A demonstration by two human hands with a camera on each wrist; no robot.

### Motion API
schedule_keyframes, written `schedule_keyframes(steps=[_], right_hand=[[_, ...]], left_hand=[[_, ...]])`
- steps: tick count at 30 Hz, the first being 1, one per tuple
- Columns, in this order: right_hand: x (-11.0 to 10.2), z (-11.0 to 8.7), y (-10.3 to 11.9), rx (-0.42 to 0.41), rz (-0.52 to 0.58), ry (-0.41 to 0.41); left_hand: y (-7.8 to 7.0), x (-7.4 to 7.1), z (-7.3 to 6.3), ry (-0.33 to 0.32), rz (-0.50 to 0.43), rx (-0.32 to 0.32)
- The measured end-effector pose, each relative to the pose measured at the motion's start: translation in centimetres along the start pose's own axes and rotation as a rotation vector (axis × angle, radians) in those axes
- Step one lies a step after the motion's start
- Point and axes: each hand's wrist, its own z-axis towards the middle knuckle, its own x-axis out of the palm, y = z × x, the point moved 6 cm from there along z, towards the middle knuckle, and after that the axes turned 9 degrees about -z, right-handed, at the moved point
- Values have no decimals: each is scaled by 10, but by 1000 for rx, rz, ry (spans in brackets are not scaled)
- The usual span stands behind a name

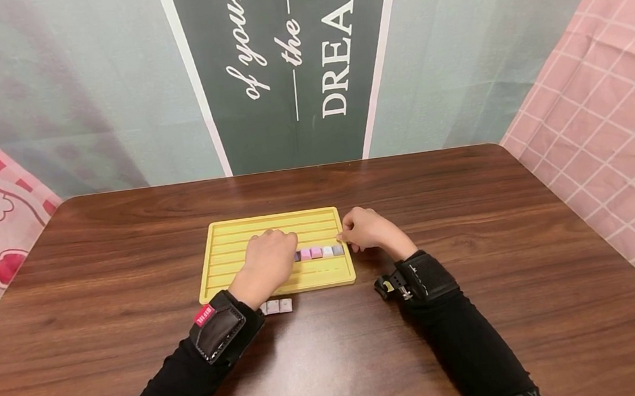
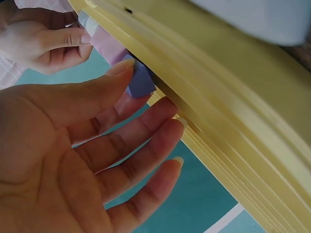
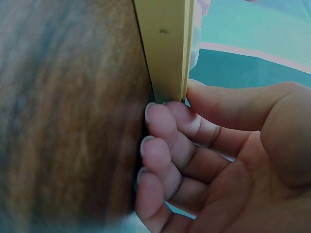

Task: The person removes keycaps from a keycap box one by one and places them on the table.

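Observation:
A yellow ridged tray (image 1: 325, 275) lies on the table, with pink keycaps (image 1: 311, 253), a white keycap (image 1: 328, 252) and a grey keycap (image 1: 338, 250) lined up in one of its slots. Over the tray's middle, my left hand (image 1: 268, 257) pinches a purple-blue keycap (image 2: 141, 81) between thumb and index finger, at the end of that row. Its other fingers are spread beside the tray's ridges in the left wrist view. My right hand (image 1: 369, 227) grips the tray's right edge, thumb (image 3: 228, 104) on the rim and the fingers curled against its side.
Several white keycaps (image 1: 279, 305) sit in a row on the brown wooden table (image 1: 334, 375) in front of the tray, partly hidden by the left wrist. Behind the table hangs a green curtain with lettering (image 1: 299, 129); a pink checked cloth (image 1: 601, 100) hangs at the right.

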Motion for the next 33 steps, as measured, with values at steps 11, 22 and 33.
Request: schedule_keyframes(steps=[11,22,33], right_hand=[[0,1,-1,-3,-5,-5],[0,1,-2,-1,6,2],[0,1,-2,6,6,4]], left_hand=[[-3,-4,-4,-34,17,27],[-10,-13,-16,-117,21,82],[-17,-13,-30,-158,-8,132]])
